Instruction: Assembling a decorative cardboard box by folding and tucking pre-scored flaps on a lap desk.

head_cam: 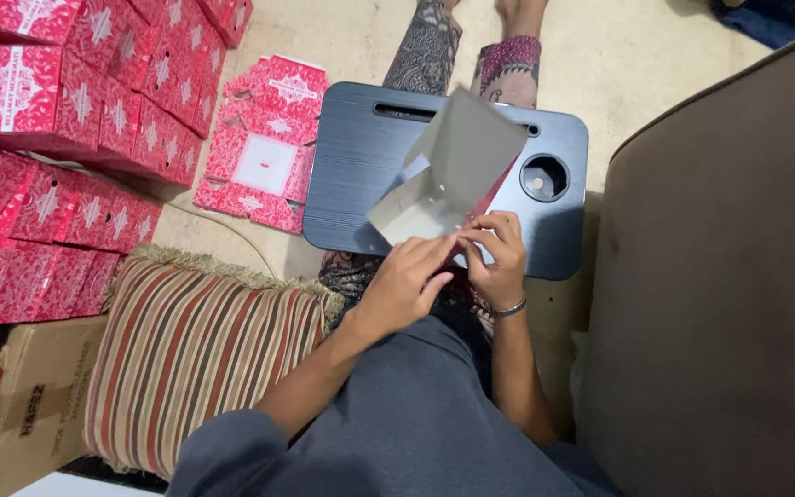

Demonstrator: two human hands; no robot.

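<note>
A partly folded cardboard box blank (457, 170), grey inside and red outside, stands over a dark lap tray (361, 175). My left hand (407, 281) pinches its lower edge from the left. My right hand (499, 258), with a bracelet on the wrist, grips the same edge from the right. The fingers of both hands meet at the fold, close to my body.
A flat red patterned box blank (264, 147) lies on the floor left of the tray. Stacks of assembled red boxes (66, 120) fill the left side. A striped cushion (195, 350) and a brown carton (20, 405) sit lower left. A brown sofa (720, 276) rises on the right.
</note>
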